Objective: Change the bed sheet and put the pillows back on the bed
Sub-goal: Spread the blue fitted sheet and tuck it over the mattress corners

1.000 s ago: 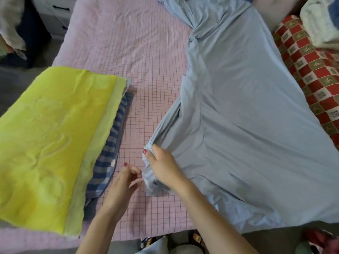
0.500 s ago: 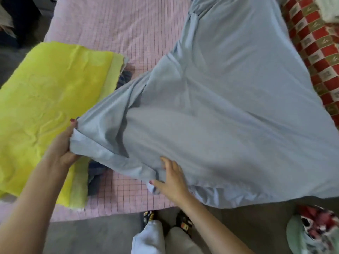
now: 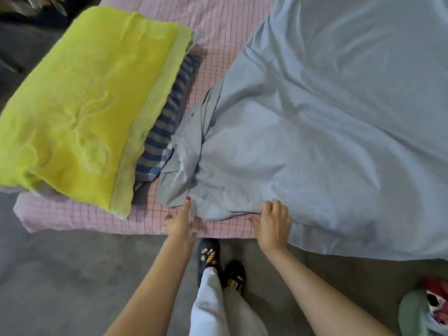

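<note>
On the bed (image 3: 230,25) lies the blue sheet (image 3: 327,122), bunched near the edge. Left hand (image 3: 179,223) touches it with a straight finger. Right hand (image 3: 272,221) grips its edge.

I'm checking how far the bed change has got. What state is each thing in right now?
light blue sheet: partly spread, near corner bunched
pink checked cover: flat on the bed, half uncovered
yellow-green towel: lying over the striped pillow
striped pillow: mostly hidden under towel
left hand: fingertip touching sheet corner
right hand: fingers curled on sheet edge
</note>
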